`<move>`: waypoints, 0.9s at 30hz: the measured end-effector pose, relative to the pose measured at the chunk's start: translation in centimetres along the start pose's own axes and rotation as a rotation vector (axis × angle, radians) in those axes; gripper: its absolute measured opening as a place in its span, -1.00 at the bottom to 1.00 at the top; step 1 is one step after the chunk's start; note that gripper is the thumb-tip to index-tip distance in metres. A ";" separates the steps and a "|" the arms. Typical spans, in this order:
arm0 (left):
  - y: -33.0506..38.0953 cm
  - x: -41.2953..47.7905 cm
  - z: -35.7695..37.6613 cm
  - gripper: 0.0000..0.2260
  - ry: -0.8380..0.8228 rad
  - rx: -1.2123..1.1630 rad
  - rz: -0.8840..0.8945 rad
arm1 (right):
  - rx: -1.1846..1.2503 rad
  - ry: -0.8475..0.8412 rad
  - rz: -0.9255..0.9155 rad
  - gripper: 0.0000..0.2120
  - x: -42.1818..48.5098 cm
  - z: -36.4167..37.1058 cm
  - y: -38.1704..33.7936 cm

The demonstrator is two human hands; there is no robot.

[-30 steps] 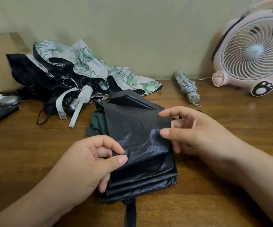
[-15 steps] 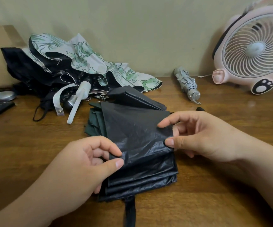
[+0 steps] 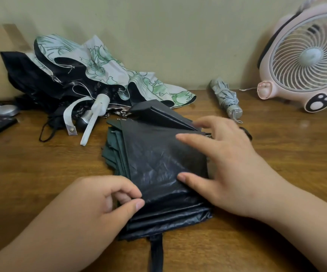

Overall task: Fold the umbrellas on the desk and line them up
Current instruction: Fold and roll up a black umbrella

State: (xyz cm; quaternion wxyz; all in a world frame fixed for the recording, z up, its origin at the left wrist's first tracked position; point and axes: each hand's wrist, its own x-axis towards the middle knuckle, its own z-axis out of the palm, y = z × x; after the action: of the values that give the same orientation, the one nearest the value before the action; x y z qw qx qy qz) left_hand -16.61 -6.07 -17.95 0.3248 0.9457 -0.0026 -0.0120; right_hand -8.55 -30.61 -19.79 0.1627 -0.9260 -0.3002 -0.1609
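Fabric of the black umbrella (image 3: pixel 154 160) looks glossy and crinkled, stacked in flat pleats on the wooden table (image 3: pixel 276 154). I see my left hand (image 3: pixel 91 205) pinching its near-left edge, thumb to forefinger. My right hand (image 3: pixel 223 167) lies spread flat on its top panel. Behind sit 2 more: a loose floral umbrella (image 3: pixel 103 65) and a rolled grey umbrella (image 3: pixel 225 97).
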 end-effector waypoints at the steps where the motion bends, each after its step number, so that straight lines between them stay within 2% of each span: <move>1: 0.5 0.2 -0.3 -0.98 -0.047 0.074 -0.020 | -0.006 -0.081 -0.038 -0.35 0.0 0.1 -0.4; 3: 2.2 0.9 -1.2 -0.86 -0.152 0.216 -0.043 | 0.011 -0.222 -0.096 -0.38 0.1 0.3 -0.9; 5: 4.2 2.2 -2.0 -0.78 -0.093 0.318 -0.001 | 0.023 -0.308 -0.110 -0.40 0.1 0.5 -0.9; 6: 4.8 3.1 -2.4 -0.76 0.025 0.360 0.083 | 0.025 -0.319 -0.112 -0.40 0.1 0.4 -0.9; 8: 5.4 6.0 -2.4 -0.79 0.263 0.424 0.361 | 0.021 -0.310 -0.131 -0.40 0.0 0.3 -1.0; 9: 5.6 7.3 -1.9 -0.80 0.278 0.470 0.470 | 0.016 -0.309 -0.150 -0.40 -0.1 0.2 -1.0; 10: 5.3 8.6 -1.2 -0.74 0.225 0.531 0.536 | 0.011 -0.313 -0.169 -0.40 -0.2 0.2 -1.1; 12: 4.2 10.3 0.7 -0.53 0.014 0.661 0.491 | -0.002 -0.320 -0.204 -0.43 -0.4 -0.3 -1.2; 14: 2.6 11.0 2.1 -0.42 -0.132 0.741 0.402 | 0.015 -0.278 -0.270 -0.55 -0.6 -1.0 -1.1; 18: 0.6 11.3 2.6 -0.31 -0.110 0.715 0.441 | 0.222 -0.192 -0.304 -0.77 -1.0 -2.3 -0.9; 21: 0.3 11.2 2.8 -0.21 -0.105 0.739 0.454 | 0.336 -0.004 -0.291 -0.90 -1.0 -2.2 -0.5; 24: 0.3 11.0 3.0 -0.13 -0.113 0.746 0.456 | 0.311 0.186 -0.197 -0.92 -0.7 -1.4 0.0; 27: 0.0 11.2 2.9 -0.07 -0.131 0.752 0.464 | 0.176 0.178 -0.122 -0.85 -0.3 -0.4 0.5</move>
State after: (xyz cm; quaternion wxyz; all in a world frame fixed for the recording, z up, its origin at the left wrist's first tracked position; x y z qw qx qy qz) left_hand -5.53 -8.01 -20.51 -0.0485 0.9697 -0.2395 0.0030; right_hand -8.54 -31.32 -19.66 0.2592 -0.8703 -0.3533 -0.2248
